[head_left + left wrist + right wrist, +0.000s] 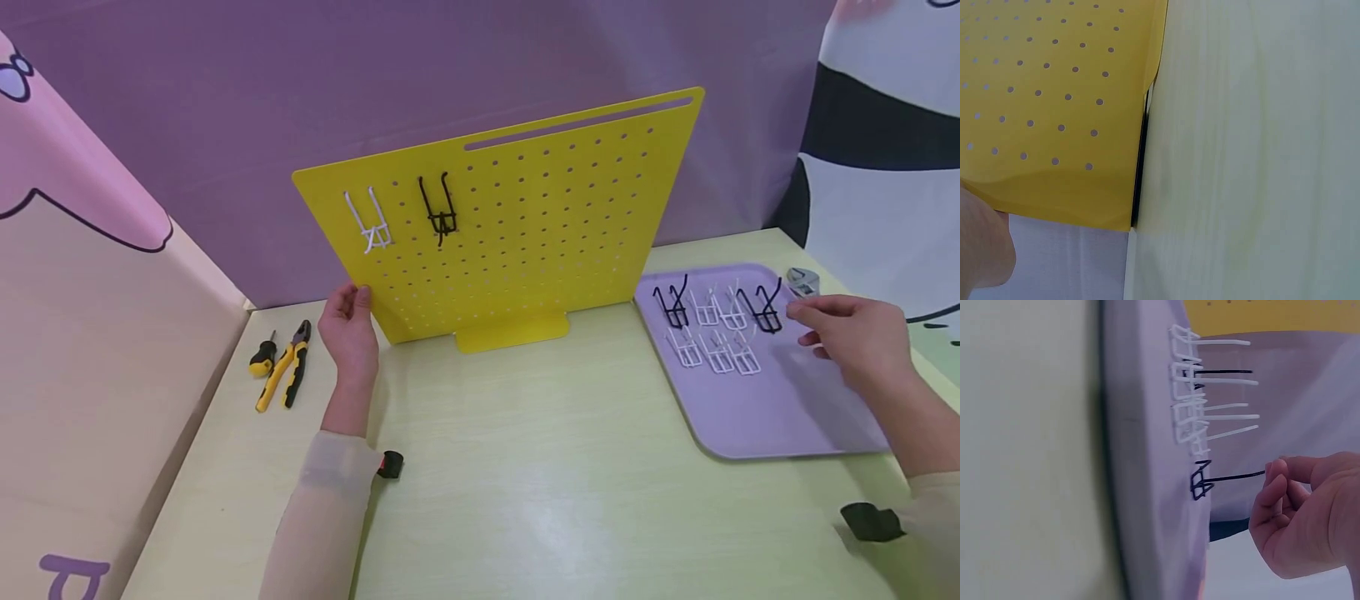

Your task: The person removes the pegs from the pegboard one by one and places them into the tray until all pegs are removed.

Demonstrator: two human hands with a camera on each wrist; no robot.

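Observation:
A yellow pegboard (517,217) stands upright on the table, with a white wire hook (371,229) and a black wire hook (438,212) hung on its upper left. My left hand (350,329) pinches the board's lower left edge between thumb and fingers. In the left wrist view, only part of that hand (985,247) shows beside the pegboard (1054,112). My right hand (858,333) is over the purple tray's right side, fingers loosely bent, close beside a black hook (765,317). In the right wrist view, its fingertips meet the black prong's (1235,478) end; no grip is plain.
The purple tray (750,433) holds several white hooks (716,354) and another black hook (675,312). A grey metal item (802,282) lies behind the tray. Pliers (288,367) and a short screwdriver (264,358) lie at the table's left.

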